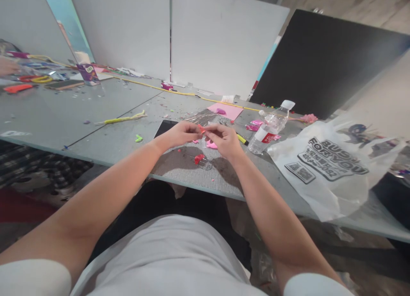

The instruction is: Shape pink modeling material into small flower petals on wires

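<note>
Now hold a small orange piece (201, 129) up in front of the body, over the near part of the grey table (75, 127), right between the two hands. Pinch it from one side with thumb and finger of the left hand (183, 133), tips together and clamped on it; do likewise from the other side with the right hand (224, 139), thumb and forefinger closed on it too. Can't tell its exact shape, partly covered as it is. Just below, see a red cluster (199, 159) at a clear, shiny thing (206, 165), near the front edge. Find bright pink bits (211, 145) beside the right hand, partly hidden, and a dark flat slab (165, 127) poking out behind the left wrist. Beyond the fingers, notice thin wires (201, 117) spread toward pink paper (235, 112) with a purple lump (221, 111) on top. Off to the right, spot a yellow and black tool (242, 139), then a clear bottle (265, 136) with a white cap, standing, and farther over a white plastic bag (339, 193) with dark print. To the left, see a green bit (138, 138) and a yellow-green stick (121, 119); farther back, a purple box (88, 74) and a long yellow cord (179, 92) before white panels (224, 39).
</note>
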Motion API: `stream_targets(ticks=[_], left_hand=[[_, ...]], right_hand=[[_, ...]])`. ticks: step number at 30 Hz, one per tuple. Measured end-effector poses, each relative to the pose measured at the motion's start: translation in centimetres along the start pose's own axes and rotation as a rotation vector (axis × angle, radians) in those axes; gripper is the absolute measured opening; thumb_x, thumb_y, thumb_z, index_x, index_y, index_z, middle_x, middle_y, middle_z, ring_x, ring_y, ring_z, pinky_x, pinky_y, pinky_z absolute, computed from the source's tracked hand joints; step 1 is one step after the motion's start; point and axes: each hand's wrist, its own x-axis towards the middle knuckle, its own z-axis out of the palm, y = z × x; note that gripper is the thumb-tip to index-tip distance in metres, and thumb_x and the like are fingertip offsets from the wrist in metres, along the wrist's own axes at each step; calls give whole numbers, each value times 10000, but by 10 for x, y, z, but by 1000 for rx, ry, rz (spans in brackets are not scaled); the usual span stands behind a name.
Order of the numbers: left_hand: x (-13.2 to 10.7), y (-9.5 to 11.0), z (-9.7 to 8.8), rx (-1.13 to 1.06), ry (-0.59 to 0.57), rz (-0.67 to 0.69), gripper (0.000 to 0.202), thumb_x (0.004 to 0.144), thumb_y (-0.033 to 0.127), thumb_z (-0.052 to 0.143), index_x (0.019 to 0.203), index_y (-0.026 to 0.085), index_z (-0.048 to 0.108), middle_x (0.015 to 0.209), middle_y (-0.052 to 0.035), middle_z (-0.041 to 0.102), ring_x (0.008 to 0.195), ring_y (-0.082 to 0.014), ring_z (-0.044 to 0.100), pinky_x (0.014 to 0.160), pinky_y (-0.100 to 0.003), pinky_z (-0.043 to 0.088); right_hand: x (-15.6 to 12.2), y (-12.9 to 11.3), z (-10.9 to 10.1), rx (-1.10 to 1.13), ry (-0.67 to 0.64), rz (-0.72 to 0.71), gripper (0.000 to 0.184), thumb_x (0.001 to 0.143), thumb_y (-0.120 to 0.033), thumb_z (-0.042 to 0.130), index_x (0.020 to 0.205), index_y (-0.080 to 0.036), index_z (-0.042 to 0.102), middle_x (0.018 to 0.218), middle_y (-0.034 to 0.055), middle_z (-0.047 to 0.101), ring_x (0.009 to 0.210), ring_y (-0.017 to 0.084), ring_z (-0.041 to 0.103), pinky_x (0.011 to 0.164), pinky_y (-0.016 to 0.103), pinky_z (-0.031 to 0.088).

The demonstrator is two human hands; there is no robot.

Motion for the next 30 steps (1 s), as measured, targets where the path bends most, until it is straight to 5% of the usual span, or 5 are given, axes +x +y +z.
stream_targets(ticks=[8,12,21,27,30], left_hand=[[1,1,0,12,0,-5,308,915,452,749,807,164,748,679,19,591,605,-94,451,580,-242,350],[1,2,1,10,14,-31,292,912,426,751,802,155,735,684,21,584,600,-89,438,572,-240,342],[1,3,1,3,15,-38,276,873,422,771,784,164,731,690,16,589,609,-97,454,581,-251,344],[1,-2,1,6,-40,-17,225,884,371,748,793,165,731,694,20,556,634,-104,459,587,-253,329],[2,-3,1,0,-54,-14,213,888,370,750,836,162,754,718,14,584,656,-109,484,609,-252,351]], right_hand=[[-2,0,-2,-5,-37,75,420,780,-601,868,834,-203,745,649,24,718,569,169,674,549,310,554],[-3,-2,-2,-82,-18,20,478,883,-673,751,788,-207,701,670,26,715,515,136,642,505,282,518],[-1,0,-1,-20,-34,69,392,773,-567,894,859,-209,759,694,38,738,638,196,710,579,331,578],[-1,3,1,-311,25,-289,310,924,-528,791,838,-230,787,863,64,750,759,199,650,669,354,529],[0,5,3,-362,-5,-352,271,967,-470,759,843,-232,792,873,66,736,760,202,631,670,356,510]])
